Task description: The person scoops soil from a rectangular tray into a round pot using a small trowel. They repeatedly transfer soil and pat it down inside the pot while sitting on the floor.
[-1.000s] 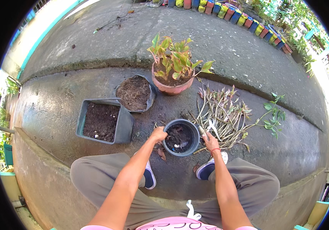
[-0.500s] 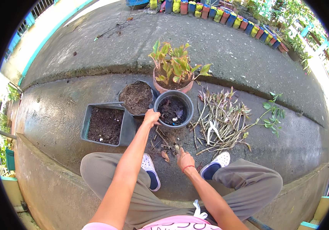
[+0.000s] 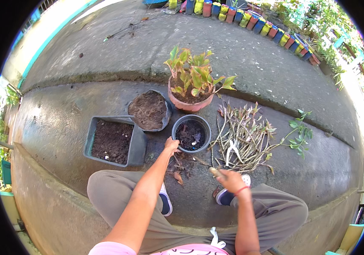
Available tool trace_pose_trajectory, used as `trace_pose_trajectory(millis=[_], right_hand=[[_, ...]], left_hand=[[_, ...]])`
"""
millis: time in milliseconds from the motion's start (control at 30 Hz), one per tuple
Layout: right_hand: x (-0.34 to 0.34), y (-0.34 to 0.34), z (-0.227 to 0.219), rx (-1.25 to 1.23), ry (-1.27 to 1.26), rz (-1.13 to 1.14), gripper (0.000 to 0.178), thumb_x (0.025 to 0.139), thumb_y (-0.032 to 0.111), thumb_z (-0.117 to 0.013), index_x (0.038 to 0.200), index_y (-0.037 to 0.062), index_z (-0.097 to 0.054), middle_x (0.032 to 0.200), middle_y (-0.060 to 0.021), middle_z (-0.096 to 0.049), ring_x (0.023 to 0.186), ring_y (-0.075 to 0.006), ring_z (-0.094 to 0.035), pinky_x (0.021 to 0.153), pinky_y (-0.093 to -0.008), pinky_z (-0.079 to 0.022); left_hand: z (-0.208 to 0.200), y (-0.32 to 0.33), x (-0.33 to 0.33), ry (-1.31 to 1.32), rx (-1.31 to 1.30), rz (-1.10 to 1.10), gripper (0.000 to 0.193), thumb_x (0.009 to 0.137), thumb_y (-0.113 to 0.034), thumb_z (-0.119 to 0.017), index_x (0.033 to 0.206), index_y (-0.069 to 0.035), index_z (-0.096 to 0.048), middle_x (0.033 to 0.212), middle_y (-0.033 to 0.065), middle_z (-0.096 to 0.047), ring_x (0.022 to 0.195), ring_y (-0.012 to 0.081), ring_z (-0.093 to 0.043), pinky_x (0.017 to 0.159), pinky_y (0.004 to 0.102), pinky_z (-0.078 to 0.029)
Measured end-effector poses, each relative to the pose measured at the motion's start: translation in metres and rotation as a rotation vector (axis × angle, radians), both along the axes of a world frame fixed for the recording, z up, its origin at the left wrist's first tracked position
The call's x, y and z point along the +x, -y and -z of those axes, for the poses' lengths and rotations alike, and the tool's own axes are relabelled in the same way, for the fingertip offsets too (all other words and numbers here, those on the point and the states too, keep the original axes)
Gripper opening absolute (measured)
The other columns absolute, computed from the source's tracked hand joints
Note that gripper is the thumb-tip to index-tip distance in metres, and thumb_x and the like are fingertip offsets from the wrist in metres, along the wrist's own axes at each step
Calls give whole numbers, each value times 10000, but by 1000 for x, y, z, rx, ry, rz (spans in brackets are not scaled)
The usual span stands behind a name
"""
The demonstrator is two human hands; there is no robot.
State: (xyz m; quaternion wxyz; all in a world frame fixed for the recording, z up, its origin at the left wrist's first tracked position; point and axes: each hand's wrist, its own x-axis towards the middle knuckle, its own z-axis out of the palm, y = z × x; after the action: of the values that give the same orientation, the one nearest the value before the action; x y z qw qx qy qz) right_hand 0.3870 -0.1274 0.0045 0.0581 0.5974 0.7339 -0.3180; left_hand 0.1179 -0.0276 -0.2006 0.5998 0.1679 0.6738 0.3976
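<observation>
1 dark pot [image 3: 209,137], left fingers [image 3: 174,143] gripping rim [image 3: 191,116]

The grey concrete floor [image 3: 54,102] glistens — a pale wall [image 3: 25,51] stands upper left.

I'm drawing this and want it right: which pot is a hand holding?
The round dark pot in front of the reddish pot: the left hand grips its rim. No hand touches the reddish pot, the square pot or the fibre-topped pot.

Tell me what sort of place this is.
Probably an outdoor yard or garden: the left hand grips a dark pot, a leafy potted plant stands on concrete, and colourful containers edge greenery.
</observation>
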Motion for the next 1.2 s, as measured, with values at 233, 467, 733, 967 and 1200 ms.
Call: trace_pose_trajectory(millis=[233, 467, 733, 967, 1200], right_hand=[[13, -50, -38, -152, -216, 168, 413, 822, 307, -555, 1127, 28, -561, 1013, -226, -596, 958, -367, -567, 849, -389, -433], [-26, -53, 7, -24, -182, 324, 406, 839, 276, -519, 1150, 16, -531, 996, -256, -584, 962, -398, -553, 836, -421, -433], [-17, -45, 21, 126, -247, 365, 422, 839, 306, -545, 1153, 24, -540, 994, -266, -586, 968, -393, -563, 842, -389, -438], [-17, -41, 26, 103, -283, 395, 420, 831, 285, -537, 1159, 23, -531, 1024, -264, -572, 1002, -403, -536, 876, -410, -418], [-11, -44, 26, 14, -264, 387, 444, 842, 333, -538, 1178, 43, -527, 1025, -258, -581, 986, -377, -561, 848, -388, -436]], left_hand=[[-10, 13, -10, 162, 19, 162, 378, 780, 48, -472, 1147, -9, -401, 1099, 149, -512, 961, 297, -568, 749, 503, -526], [-48, 9, 17, -1053, 348, 137, 559, 712, -122, -668, 1212, -54, -429, 1034, 182, -529, 1016, 372, -483, 902, 394, -394], [-36, 9, 75, -1090, 609, 870, 255, 789, -60, -469, 958, -126, -649, 1068, 112, -537, 1049, 288, -501, 877, 380, -451], [-16, -22, 54, -968, 526, 1116, 176, 668, -70, -627, 839, -49, -661, 915, 120, -624, 831, 311, -611, 741, 374, -489], [-43, -16, 5, -188, 361, 393, 135, 685, -24, -683, 805, 32, -655, 726, 102, -658, 646, 150, -642, 592, 249, -526]])
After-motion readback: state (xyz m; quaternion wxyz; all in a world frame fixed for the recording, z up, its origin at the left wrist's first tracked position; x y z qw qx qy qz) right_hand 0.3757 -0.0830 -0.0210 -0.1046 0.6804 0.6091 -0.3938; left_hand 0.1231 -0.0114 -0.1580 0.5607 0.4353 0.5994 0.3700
